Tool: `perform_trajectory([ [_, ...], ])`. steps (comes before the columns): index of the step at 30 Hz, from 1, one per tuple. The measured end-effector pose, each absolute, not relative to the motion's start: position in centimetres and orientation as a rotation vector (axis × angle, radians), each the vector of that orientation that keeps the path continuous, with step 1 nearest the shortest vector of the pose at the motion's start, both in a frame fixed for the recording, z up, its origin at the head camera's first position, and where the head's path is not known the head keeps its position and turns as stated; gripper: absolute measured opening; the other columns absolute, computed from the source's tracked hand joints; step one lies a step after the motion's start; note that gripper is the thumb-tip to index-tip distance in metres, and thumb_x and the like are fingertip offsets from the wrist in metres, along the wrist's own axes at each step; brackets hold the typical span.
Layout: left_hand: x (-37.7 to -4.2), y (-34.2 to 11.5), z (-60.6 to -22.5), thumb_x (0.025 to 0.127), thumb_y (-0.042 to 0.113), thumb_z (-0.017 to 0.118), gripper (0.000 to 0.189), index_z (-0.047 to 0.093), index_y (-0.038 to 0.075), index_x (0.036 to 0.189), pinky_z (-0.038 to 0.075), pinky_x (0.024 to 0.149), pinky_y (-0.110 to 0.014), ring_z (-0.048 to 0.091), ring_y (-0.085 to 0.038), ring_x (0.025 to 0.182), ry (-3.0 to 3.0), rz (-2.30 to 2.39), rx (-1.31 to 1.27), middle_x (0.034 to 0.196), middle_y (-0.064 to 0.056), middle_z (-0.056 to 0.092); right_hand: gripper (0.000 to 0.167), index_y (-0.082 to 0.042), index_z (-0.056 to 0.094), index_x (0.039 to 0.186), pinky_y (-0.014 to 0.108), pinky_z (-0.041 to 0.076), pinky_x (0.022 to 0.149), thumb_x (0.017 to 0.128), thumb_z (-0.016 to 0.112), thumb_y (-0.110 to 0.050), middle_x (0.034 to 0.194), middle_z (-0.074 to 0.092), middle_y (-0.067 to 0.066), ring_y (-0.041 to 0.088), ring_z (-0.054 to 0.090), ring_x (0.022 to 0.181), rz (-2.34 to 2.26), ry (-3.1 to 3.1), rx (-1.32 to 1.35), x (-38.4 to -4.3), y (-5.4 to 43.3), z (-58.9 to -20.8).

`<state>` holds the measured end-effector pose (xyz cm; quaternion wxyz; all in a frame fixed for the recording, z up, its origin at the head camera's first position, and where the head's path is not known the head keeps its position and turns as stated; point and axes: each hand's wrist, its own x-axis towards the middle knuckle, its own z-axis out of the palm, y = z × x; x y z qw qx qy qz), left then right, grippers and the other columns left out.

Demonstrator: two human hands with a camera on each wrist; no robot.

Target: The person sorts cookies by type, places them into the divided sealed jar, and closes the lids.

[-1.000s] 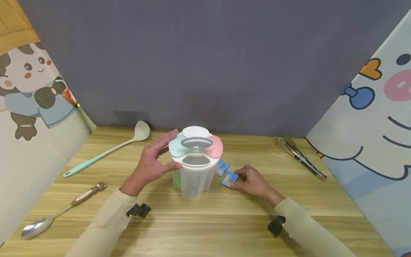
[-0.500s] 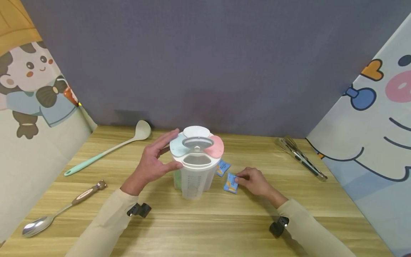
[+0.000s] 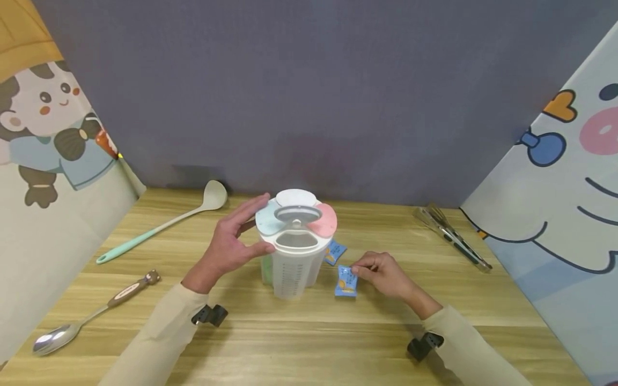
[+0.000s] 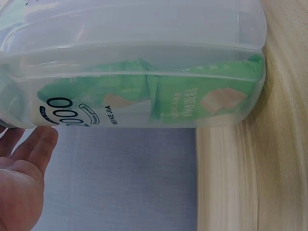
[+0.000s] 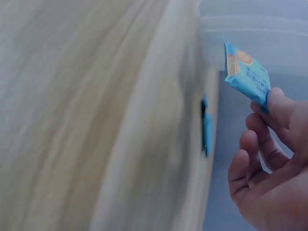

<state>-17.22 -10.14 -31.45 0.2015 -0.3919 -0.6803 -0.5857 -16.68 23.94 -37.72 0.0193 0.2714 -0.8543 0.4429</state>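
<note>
My left hand (image 3: 230, 244) grips the upper left side of a clear storage canister (image 3: 292, 273), thumb at the front rim. Its lid (image 3: 295, 221) has blue, white, pink and clear sections and a grey handle. Green snack packets (image 4: 207, 91) show through the wall in the left wrist view. Thumb and forefinger of my right hand (image 3: 383, 273) pinch one end of a small blue snack packet (image 3: 346, 281), which in the right wrist view hangs above the tabletop. A second blue packet (image 3: 335, 252) lies on the table beside the canister's right side.
A white ladle (image 3: 212, 197) with a mint handle and a metal spoon (image 3: 58, 339) with a brown handle lie at left on the wooden table (image 3: 309, 343). Tongs (image 3: 451, 236) and a whisk (image 3: 436, 214) are at the back right. A grey panel (image 3: 309, 107) stands behind.
My right hand has lifted the nearer blue packet and drawn it slightly toward me, turning it upright. My left hand and the canister have stayed in place.
</note>
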Motion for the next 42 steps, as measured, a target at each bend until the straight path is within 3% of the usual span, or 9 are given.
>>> perform_trajectory([
  [11, -17.4, -10.1, -31.6, 0.075, 0.045, 0.075, 0.089, 0.044, -0.021, 0.126, 0.047, 0.094, -0.040, 0.043, -0.046, 0.120, -1.887, -1.624, -1.104, 0.133, -0.035, 0.042, 0.014, 0.007, 0.071, 0.090, 0.022, 0.046, 0.047, 0.084, 0.061, 0.015, 0.083, 0.068, 0.013, 0.012, 0.058, 0.067, 1.545, -2.296, 0.939, -16.1, 23.2, -34.7],
  [17, -17.5, -10.1, -31.6, 0.075, 0.046, 0.074, 0.090, 0.043, -0.022, 0.126, 0.047, 0.094, -0.040, 0.043, -0.045, 0.121, -1.883, -1.620, -1.105, 0.133, -0.036, 0.041, 0.015, 0.005, 0.071, 0.094, 0.023, 0.039, 0.042, 0.085, 0.061, 0.012, 0.083, 0.067, 0.009, 0.010, 0.049, 0.060, 1.500, -2.196, 0.983, -15.1, 22.4, -32.5],
  [22, -17.5, -10.1, -31.6, 0.075, 0.045, 0.074, 0.090, 0.043, -0.022, 0.126, 0.047, 0.094, -0.040, 0.043, -0.044, 0.121, -1.884, -1.622, -1.104, 0.132, -0.036, 0.041, 0.012, 0.006, 0.071, 0.095, 0.022, 0.039, 0.045, 0.086, 0.063, 0.007, 0.084, 0.067, 0.010, 0.011, 0.049, 0.064, 1.560, -2.034, 1.053, -14.6, 21.3, -31.4],
  [27, -17.5, -10.1, -31.7, 0.075, 0.045, 0.074, 0.089, 0.043, -0.022, 0.126, 0.047, 0.094, -0.039, 0.044, -0.043, 0.121, -1.883, -1.620, -1.102, 0.133, -0.036, 0.041, 0.015, 0.006, 0.072, 0.094, 0.018, 0.048, 0.054, 0.088, 0.067, -0.008, 0.084, 0.067, 0.010, 0.012, 0.054, 0.070, 1.603, -1.916, 1.065, -14.5, 19.9, -29.8],
  [31, -17.4, -10.2, -31.6, 0.075, 0.044, 0.075, 0.089, 0.043, -0.021, 0.126, 0.047, 0.094, -0.038, 0.044, -0.043, 0.120, -1.882, -1.626, -1.098, 0.133, -0.036, 0.041, 0.018, 0.008, 0.071, 0.091, 0.019, 0.054, 0.060, 0.087, 0.069, -0.010, 0.086, 0.068, 0.010, 0.014, 0.060, 0.074, 1.636, -1.845, 1.059, -14.9, 18.5, -28.6],
  [39, -17.6, -10.2, -31.9, 0.075, 0.043, 0.075, 0.088, 0.043, -0.021, 0.126, 0.047, 0.094, -0.040, 0.044, -0.043, 0.121, -1.862, -1.643, -1.103, 0.133, -0.035, 0.041, 0.022, 0.010, 0.071, 0.091, 0.016, 0.046, 0.052, 0.086, 0.070, -0.011, 0.081, 0.068, 0.014, 0.013, 0.055, 0.067, 1.668, -1.640, 1.116, -16.5, 15.9, -28.0],
  [42, -18.4, -10.3, -32.9, 0.075, 0.042, 0.077, 0.087, 0.044, -0.019, 0.128, 0.047, 0.094, -0.038, 0.044, -0.038, 0.122, -1.848, -1.643, -1.109, 0.135, -0.032, 0.042, 0.022, 0.011, 0.070, 0.091, 0.020, 0.050, 0.049, 0.086, 0.070, -0.010, 0.082, 0.067, 0.016, 0.016, 0.057, 0.063, 1.711, -1.609, 1.115, -17.0, 15.3, -28.5],
])
